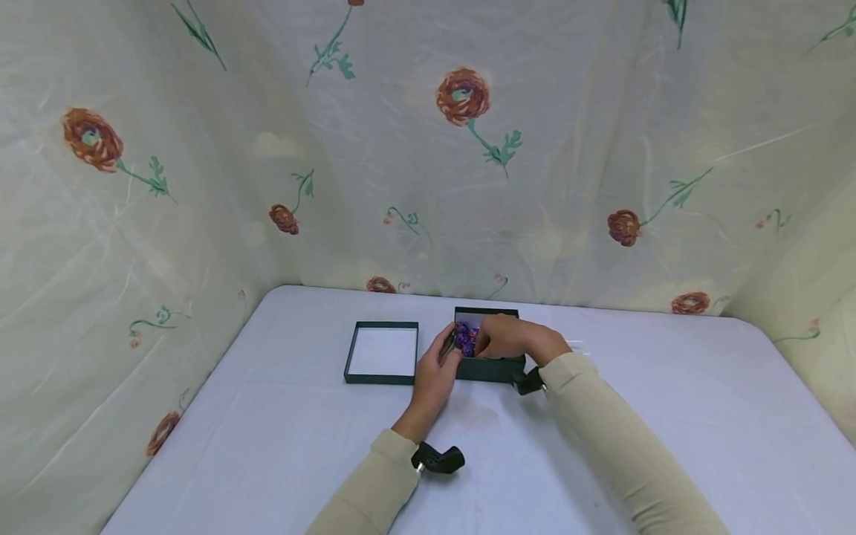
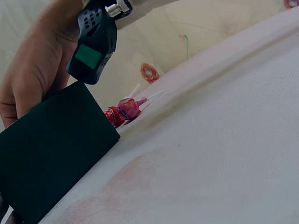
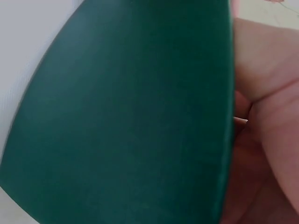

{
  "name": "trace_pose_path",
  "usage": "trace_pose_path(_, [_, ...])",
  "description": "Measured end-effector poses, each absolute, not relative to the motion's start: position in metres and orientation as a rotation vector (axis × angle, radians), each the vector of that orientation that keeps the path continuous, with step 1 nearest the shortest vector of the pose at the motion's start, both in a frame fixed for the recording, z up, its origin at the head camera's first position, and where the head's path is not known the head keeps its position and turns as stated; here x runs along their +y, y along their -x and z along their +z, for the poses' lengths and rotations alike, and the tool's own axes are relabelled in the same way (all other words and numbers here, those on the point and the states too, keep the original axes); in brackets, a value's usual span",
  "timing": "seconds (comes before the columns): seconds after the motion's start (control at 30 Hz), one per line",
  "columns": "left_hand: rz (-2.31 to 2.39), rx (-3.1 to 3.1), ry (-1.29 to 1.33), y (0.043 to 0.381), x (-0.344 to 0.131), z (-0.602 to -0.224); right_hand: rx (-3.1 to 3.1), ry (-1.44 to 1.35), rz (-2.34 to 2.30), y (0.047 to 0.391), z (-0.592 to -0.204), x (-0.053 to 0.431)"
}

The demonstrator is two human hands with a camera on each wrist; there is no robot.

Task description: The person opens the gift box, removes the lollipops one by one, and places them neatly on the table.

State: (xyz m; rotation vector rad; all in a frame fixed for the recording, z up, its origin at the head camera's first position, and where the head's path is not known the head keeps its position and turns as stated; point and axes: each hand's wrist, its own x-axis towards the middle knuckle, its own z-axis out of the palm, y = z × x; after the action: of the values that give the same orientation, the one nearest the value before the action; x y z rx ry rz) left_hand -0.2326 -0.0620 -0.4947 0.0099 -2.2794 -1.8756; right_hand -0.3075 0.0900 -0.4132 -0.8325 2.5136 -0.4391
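A dark green open box (image 1: 491,369) stands on the table with purple-wrapped lollipops (image 1: 464,339) inside at its left end. My left hand (image 1: 433,379) grips the box's left wall, thumb at the near side and fingers along the far part. Over the box, my right hand (image 1: 503,336) reaches in with curled fingers beside the purple wrappers. A bit of white stick (image 3: 240,120) shows between its fingers in the right wrist view; the rest of that lollipop is hidden. In the left wrist view, red and pink wrapped lollipops (image 2: 129,108) lie beyond the box.
Left of the box lies its lid (image 1: 381,381), dark green rim up, white inside. White lollipop sticks (image 1: 576,342) show past my right wrist. The white-covered table (image 1: 281,416) ends at a flower-printed curtain (image 1: 548,148) behind and at the sides.
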Motion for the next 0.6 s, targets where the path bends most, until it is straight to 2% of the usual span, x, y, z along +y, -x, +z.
trace_pose_path(0.6, [-1.861, -2.288, -0.012, 0.2328, -0.0624, -0.4944, 2.506, 0.832, -0.459, 0.3104, -0.4131, 0.0928])
